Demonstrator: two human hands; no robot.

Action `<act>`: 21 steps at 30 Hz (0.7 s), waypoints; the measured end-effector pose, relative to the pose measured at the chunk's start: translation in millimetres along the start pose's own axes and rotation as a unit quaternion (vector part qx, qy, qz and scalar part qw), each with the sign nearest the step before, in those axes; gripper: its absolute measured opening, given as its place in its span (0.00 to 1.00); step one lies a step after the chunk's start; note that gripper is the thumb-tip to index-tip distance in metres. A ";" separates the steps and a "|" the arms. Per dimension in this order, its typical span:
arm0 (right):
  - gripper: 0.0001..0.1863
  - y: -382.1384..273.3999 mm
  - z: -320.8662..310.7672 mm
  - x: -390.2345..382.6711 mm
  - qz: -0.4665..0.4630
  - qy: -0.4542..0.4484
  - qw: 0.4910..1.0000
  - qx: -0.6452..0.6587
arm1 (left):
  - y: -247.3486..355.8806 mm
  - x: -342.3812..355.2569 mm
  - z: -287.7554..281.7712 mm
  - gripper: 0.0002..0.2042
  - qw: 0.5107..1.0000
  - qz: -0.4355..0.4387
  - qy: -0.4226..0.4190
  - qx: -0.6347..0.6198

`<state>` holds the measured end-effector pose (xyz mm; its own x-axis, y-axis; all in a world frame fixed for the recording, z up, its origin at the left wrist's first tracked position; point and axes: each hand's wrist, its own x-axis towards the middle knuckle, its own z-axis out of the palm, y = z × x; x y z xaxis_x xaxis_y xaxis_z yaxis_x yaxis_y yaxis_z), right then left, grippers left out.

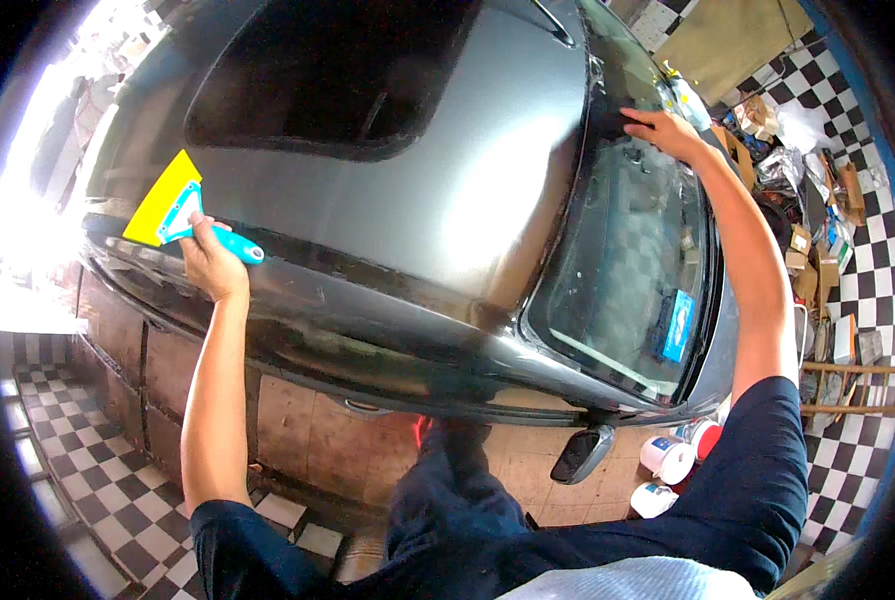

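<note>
My left hand (212,262) grips the turquoise handle of a squeegee (175,205) with a wide yellow blade. The squeegee is over the left part of a dark grey car's roof (487,190); whether its blade touches the surface I cannot tell. At the right, my right hand (667,135) reaches out to the upper part of the windshield (607,270), fingers extended at a dark patch on the glass. Nothing shows in its grasp, though some of its fingers are partly hidden. Close beyond it stands what looks like a whitish bottle (689,103) with yellow parts.
A dark sunroof panel (317,80) takes up the far roof. On the windshield is a blue rectangular label (678,325). The side mirror (581,455) juts out near white buckets (667,458). Cardboard boxes and plastic wrap (802,130) clutter the right side, on a checkered floor (97,440).
</note>
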<state>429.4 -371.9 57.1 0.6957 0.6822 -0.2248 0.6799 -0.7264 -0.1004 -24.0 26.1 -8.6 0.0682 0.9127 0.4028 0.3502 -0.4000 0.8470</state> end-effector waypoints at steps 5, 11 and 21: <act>0.24 -90.8 -0.8 46.4 -0.104 0.063 0.992 0.023 | -9.7 4.5 -5.2 0.22 1.000 0.001 0.006 0.014; 0.23 -134.8 -4.4 93.0 -0.076 0.042 0.996 0.000 | -10.8 -0.1 -3.2 0.21 0.999 -0.005 0.002 -0.036; 0.25 -157.3 -28.5 136.2 -0.156 0.022 0.986 -0.059 | -12.5 2.4 -1.5 0.20 0.999 -0.004 0.000 -0.032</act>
<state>423.8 -162.4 69.9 0.4552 0.8761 -0.1592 0.8833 -0.4668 -0.0435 -29.6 33.1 -17.7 0.0652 0.9159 0.3961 0.2906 -0.3972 0.8705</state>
